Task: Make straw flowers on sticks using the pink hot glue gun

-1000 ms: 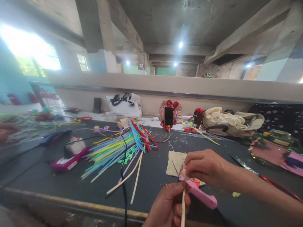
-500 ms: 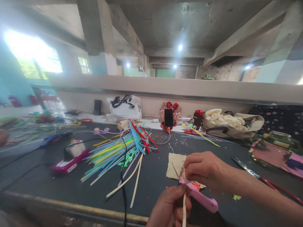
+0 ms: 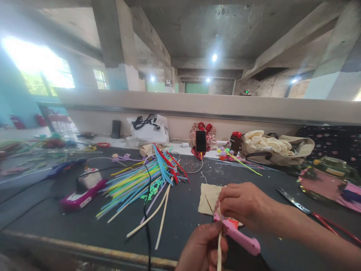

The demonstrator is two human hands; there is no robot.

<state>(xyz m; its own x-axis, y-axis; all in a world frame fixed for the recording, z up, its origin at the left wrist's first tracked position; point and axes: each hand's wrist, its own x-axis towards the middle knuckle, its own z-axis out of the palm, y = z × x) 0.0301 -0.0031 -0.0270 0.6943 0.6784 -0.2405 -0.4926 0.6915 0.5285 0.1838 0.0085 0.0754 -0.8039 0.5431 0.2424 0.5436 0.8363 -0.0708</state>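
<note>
My left hand (image 3: 203,244) is closed, pinching a cream pipe cleaner (image 3: 219,250) between thumb and fingers; its lower end hangs toward me. Just above, the fingers of my right hand (image 3: 239,199) are bent together at the upper part of the same pipe cleaner. Their tips and the contact are partly hidden. Close beneath both hands lies a pink tool with an orange-red trigger (image 3: 244,241), which looks like a hot glue gun. Its front end is covered by my fingers. A cream cloth square (image 3: 207,192) lies under that end on the dark tabletop.
Left of my hands lies a heap of coloured pipe cleaners (image 3: 132,188), crossed by a black cord (image 3: 147,218). Red-handled scissors (image 3: 299,205) are beside my right forearm. Farther back stand a phone (image 3: 200,141), a white bag (image 3: 149,130) and a dark bottle (image 3: 234,142). A purple power strip (image 3: 84,195) sits left.
Both hands keep nearly the same grip and place. My right forearm has dropped slightly, and the small yellow-green scrap beside it is now mostly covered.
</note>
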